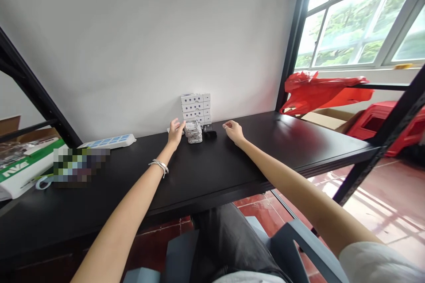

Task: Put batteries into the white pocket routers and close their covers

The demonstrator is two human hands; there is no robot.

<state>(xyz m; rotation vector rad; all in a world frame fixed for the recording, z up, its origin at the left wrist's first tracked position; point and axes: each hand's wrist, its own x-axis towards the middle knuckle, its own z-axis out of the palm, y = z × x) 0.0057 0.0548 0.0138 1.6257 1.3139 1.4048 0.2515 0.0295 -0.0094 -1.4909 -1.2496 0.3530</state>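
Note:
A stack of small white plastic trays or frames [194,133] stands on the black table [206,172]. Just left of it is my left hand [175,133], its fingers apart and the fingertips close to the stack's edge; whether they touch it I cannot tell. My right hand [233,131] rests over the table further right, thumb and fingers pinched together; anything between them is too small to make out. Between the white stack and that hand lies a small black object [209,132]. Behind, several flat white boxes [196,107] are piled against the wall.
To the left are a white power strip [111,141], a blurred-out item [78,166] and a green and white box [29,168]. Black metal posts [292,40] frame the table. A red plastic bag [318,90] hangs at the right, near a red stool [375,119].

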